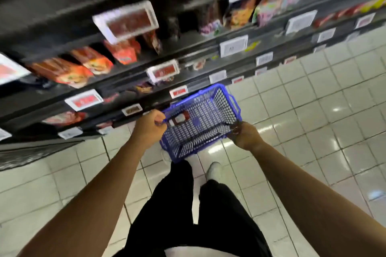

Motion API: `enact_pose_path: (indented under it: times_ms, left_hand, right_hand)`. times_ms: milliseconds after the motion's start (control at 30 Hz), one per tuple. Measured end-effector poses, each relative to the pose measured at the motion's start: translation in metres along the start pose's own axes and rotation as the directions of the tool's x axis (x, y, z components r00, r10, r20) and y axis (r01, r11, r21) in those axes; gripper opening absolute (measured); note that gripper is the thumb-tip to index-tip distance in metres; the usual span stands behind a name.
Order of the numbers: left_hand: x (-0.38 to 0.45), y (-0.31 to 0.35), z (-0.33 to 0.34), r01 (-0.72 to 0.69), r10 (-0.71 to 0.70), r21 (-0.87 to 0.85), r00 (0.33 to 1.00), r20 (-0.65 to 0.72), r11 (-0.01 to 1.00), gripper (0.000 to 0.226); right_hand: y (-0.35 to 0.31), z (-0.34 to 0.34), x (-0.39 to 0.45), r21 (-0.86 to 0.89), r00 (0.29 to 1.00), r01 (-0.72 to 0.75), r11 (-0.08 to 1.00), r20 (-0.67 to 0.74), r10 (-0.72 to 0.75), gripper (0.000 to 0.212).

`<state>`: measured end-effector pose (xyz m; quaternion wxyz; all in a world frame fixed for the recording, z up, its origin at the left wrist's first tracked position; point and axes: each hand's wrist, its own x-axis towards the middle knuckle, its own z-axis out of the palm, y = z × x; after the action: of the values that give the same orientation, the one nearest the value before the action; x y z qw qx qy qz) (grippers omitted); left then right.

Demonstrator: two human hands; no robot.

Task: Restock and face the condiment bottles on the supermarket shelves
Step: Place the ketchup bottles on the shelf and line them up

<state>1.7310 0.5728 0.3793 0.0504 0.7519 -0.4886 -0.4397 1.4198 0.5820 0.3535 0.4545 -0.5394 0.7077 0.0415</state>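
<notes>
Between the two outstretched arms, over pale glossy floor tiles [313, 110]: one blue perforated plastic shopping basket [211, 110], rectangular, held just beside the lower tiers of dark metal supermarket shelving [188, 52].

Contents of basket: one red condiment bottle with a white label [179, 119], lying on its side near the left wall. Long axis runs roughly left to right, tilted slightly upward toward the right; which end carries the cap cannot be told through the blur.

Left hand [149, 124]: fingers curled round the basket's left rim or handle, knuckles upward, forearm extended.

Right hand [243, 134]: fingers curled, gripping the basket's right rim near its front corner, wrist bent downward.

Shelving stock: blurred red and orange packets [83, 69]; white-framed price tags [164, 72] along the shelf edges.

Below: black trousers [188, 204], one white shoe [214, 170].
</notes>
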Motion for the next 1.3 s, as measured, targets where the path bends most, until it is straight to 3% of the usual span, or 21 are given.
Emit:
enact_pose_path:
  times_ms: [233, 400, 433, 533, 667, 767, 867, 1000, 1100, 1200, 1300]
  left_hand:
    - [0.078, -0.095, 0.146, 0.342, -0.335, -0.142, 0.939, 0.074, 0.929, 0.016]
    - [0.175, -0.158, 0.236, 0.317, -0.308, -0.16, 0.948, 0.081, 0.935, 0.018]
    - [0.197, -0.171, 0.251, 0.316, -0.306, -0.16, 0.948, 0.084, 0.935, 0.017]
    - [0.263, -0.214, 0.299, 0.38, -0.368, -0.181, 0.925, 0.1, 0.907, 0.045]
    - [0.327, -0.251, 0.349, 0.432, -0.446, -0.306, 0.894, 0.025, 0.849, 0.055]
    - [0.36, -0.277, 0.378, 0.437, -0.477, -0.321, 0.877, -0.053, 0.84, 0.067]
    - [0.383, -0.294, 0.392, 0.368, -0.48, -0.461, 0.864, -0.152, 0.807, 0.055]
    - [0.402, -0.307, 0.399, 0.285, -0.485, -0.588, 0.848, -0.214, 0.757, 0.039]
    - [0.407, -0.303, 0.403, 0.24, -0.492, -0.693, 0.85, -0.189, 0.68, 0.038]
    - [0.407, -0.29, 0.398, 0.187, -0.515, -0.772, 0.832, -0.204, 0.607, 0.034]
    - [0.393, -0.261, 0.385, 0.122, -0.419, -0.811, 0.894, -0.16, 0.572, 0.038]
  right_hand:
    - [0.066, 0.116, 0.128, -0.037, 0.979, -0.026, 0.999, 0.203, 0.033, 0.043]
    - [0.097, 0.185, 0.259, -0.069, 0.945, -0.041, 0.997, 0.322, 0.061, 0.046]
    - [0.1, 0.197, 0.287, -0.083, 0.937, -0.011, 0.997, 0.348, 0.039, 0.049]
    - [0.106, 0.231, 0.359, -0.143, 0.906, 0.123, 0.982, 0.42, -0.052, 0.05]
    - [0.107, 0.282, 0.443, -0.302, 0.852, 0.385, 0.872, 0.48, -0.21, 0.048]
    - [0.112, 0.316, 0.481, -0.3, 0.802, 0.493, 0.817, 0.52, -0.293, 0.058]
    - [0.117, 0.352, 0.505, -0.178, 0.784, 0.518, 0.837, 0.488, -0.382, 0.088]
    - [0.119, 0.386, 0.52, -0.183, 0.841, 0.502, 0.845, 0.331, -0.428, 0.103]
    - [0.128, 0.394, 0.518, -0.169, 0.86, 0.485, 0.858, 0.27, -0.433, 0.094]
    - [0.138, 0.388, 0.504, -0.136, 0.857, 0.483, 0.865, 0.275, -0.436, 0.071]
    - [0.15, 0.36, 0.482, 0.048, 0.89, 0.389, 0.92, 0.237, -0.389, 0.061]
